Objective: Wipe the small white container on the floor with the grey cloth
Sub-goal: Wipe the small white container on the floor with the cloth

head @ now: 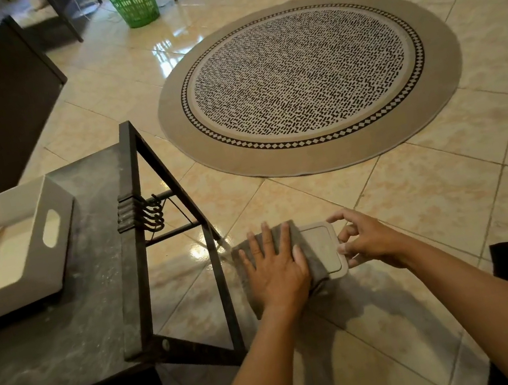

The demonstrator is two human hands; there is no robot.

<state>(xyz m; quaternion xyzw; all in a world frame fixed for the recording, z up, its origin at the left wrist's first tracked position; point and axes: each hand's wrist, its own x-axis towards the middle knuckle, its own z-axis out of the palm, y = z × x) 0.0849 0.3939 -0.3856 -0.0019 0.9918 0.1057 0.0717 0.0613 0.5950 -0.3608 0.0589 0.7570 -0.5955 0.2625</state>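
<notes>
Small white container, lid on, contents unseen, stands on floor beside table leg, long axis pointing away. Left hand presses grey cloth flat on it; right hand pinches its right edge.

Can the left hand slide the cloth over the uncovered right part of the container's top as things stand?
Probably yes: the left hand lies flat on the grey cloth beside that bare strip of the container; the right hand holds only its right edge.

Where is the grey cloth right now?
Head view, bottom centre: the grey cloth lies over the left part of the small white container, pressed under the left hand, just right of the black table leg.
</notes>
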